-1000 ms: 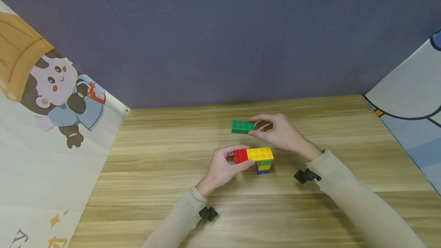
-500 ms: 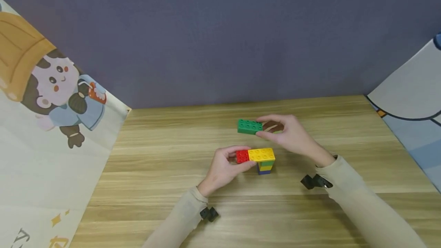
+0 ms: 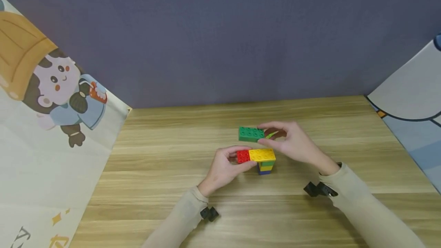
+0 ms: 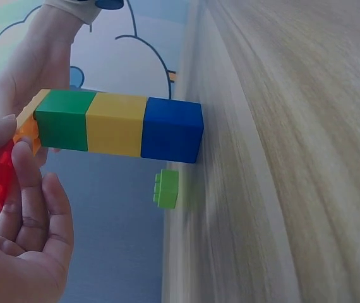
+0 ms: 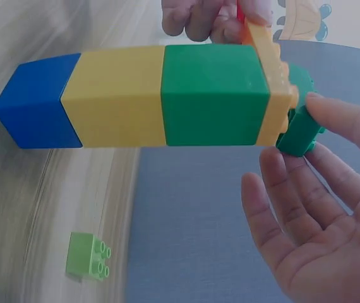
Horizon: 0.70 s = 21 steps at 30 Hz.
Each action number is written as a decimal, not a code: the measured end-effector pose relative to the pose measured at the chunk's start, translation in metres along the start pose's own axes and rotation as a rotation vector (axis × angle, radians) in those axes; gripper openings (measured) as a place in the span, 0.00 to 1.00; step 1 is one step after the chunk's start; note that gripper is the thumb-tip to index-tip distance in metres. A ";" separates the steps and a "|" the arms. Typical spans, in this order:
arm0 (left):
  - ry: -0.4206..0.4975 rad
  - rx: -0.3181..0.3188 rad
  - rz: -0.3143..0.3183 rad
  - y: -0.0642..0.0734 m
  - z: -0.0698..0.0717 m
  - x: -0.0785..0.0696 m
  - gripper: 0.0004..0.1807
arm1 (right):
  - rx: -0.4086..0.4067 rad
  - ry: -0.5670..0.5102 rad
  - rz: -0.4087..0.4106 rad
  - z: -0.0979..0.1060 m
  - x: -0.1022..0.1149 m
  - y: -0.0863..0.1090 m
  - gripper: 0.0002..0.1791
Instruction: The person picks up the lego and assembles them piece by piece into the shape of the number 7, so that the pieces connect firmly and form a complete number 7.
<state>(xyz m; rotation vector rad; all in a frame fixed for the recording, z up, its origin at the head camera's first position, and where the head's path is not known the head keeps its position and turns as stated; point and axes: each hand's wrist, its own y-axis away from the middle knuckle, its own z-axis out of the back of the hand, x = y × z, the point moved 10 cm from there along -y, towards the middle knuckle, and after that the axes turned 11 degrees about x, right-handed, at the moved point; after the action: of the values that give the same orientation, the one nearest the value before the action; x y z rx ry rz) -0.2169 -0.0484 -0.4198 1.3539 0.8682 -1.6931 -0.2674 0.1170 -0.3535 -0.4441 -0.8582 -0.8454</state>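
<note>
On the wooden table stands a tower of a blue block [image 5: 38,104], a yellow block [image 5: 114,98] and a green block [image 5: 215,95]. A flat yellow brick [image 3: 262,155] lies across its top and juts to the left. Beside it is a red brick [image 3: 243,156], pinched between thumb and fingers of my left hand [image 3: 222,169]; the thumb also reaches the yellow brick's edge. My right hand [image 3: 293,141] pinches the right end of a flat green studded brick [image 3: 250,134] behind and above the tower. In the head view the two stay apart.
A small light green brick [image 5: 85,255] rests on the table [image 3: 155,171] behind the tower, mostly covered by my right hand in the head view. A dark panel [image 3: 220,41] rises at the table's back edge, with printed sheets [image 3: 20,156] at the sides.
My right hand and the green brick have shifted right, then come nearer to the tower. The left hand keeps its grip and has hardly moved.
</note>
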 end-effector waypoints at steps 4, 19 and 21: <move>0.009 0.002 -0.004 -0.001 -0.001 0.000 0.21 | 0.008 0.000 0.012 -0.002 0.001 0.004 0.21; 0.018 0.020 -0.020 -0.001 -0.002 -0.002 0.22 | 0.016 -0.024 0.038 -0.008 0.000 0.013 0.20; 0.014 0.019 -0.021 -0.001 -0.003 -0.002 0.21 | 0.015 -0.024 0.040 -0.009 0.000 0.014 0.20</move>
<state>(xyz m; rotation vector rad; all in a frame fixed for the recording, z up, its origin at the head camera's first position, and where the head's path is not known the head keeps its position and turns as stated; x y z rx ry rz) -0.2167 -0.0454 -0.4185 1.3751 0.8786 -1.7137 -0.2519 0.1203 -0.3591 -0.4572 -0.8746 -0.7975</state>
